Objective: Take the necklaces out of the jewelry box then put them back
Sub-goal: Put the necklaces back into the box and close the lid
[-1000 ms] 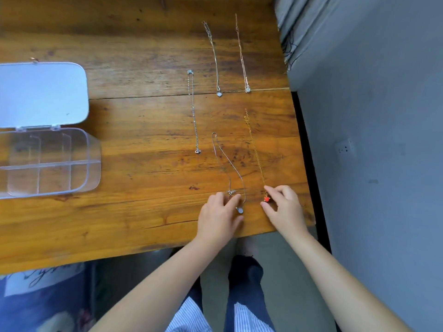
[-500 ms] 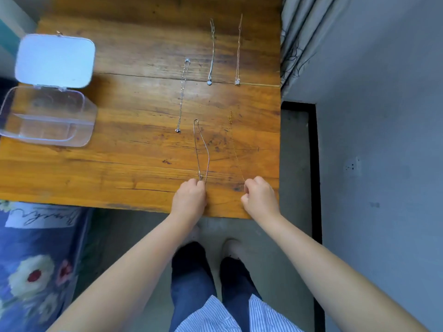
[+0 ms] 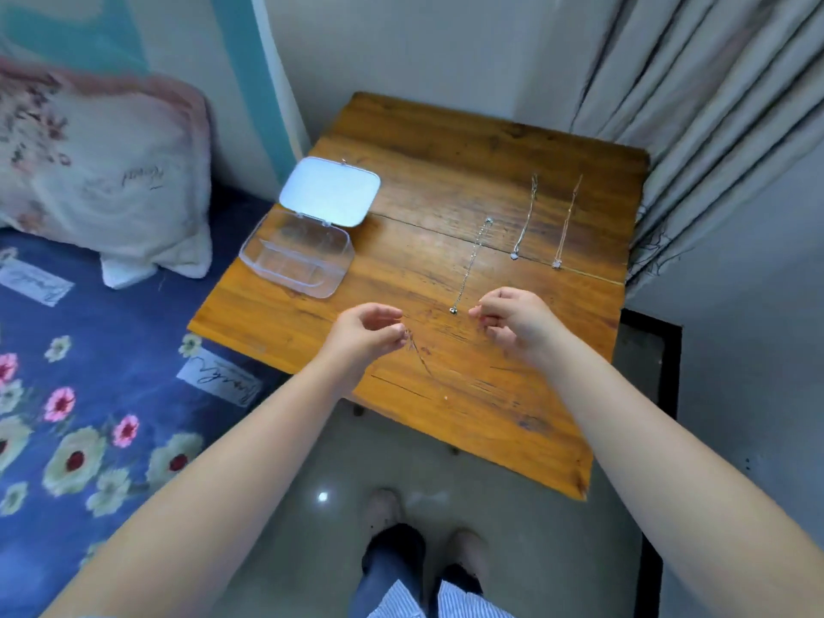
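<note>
The clear plastic jewelry box (image 3: pixel 295 257) stands open and empty at the table's left edge, its white lid (image 3: pixel 331 191) folded back. Three necklaces lie straight on the wooden table (image 3: pixel 499 421): a silver chain (image 3: pixel 471 266), a second silver one (image 3: pixel 524 220) and a pale pink one (image 3: pixel 566 225). My left hand (image 3: pixel 363 334) hovers above the table and pinches a thin silver necklace (image 3: pixel 421 361) that trails down to the right. My right hand (image 3: pixel 512 321) is raised beside it with fingertips pinched; the gold chain it picked up is too fine to make out.
A bed with a blue floral sheet (image 3: pixel 89 394) and a pillow (image 3: pixel 102 171) butts against the table's left side. A grey curtain (image 3: pixel 713 104) hangs at the right. My feet stand on the tiled floor (image 3: pixel 321 497) below the table's near edge.
Both hands rose from the table's near edge, each lifting its necklace off the wood. My head pulled back and turned left, so bed and box now show.
</note>
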